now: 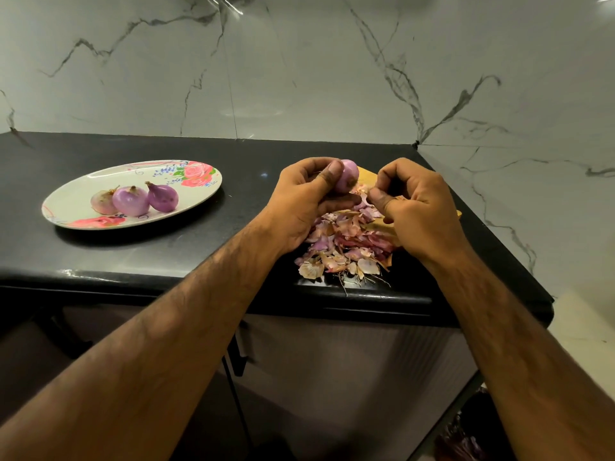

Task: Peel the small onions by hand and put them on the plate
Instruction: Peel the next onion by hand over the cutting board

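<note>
**Onion in the left hand above the peel heap**

The left hand point(304, 197) grips a small purple onion point(346, 176) between thumb and fingers, held up over the black table point(233, 174). Just at the onion's 3 o'clock, the right hand point(416, 207) is curled, thumb pressed to fingertips in a narrow pinch; whether a scrap of skin sits in that pinch cannot be told. Beneath both hands, toward 6 o'clock, lies a heap of peels point(346, 244), papery pink and tan, partly resting on a yellowish sheet point(367, 176). Well apart at the hands' 9 o'clock sits the floral plate point(199, 191), carrying three peeled onions point(131, 201) that touch one another in a row. A marble wall point(299, 78) rises behind the table.
</note>
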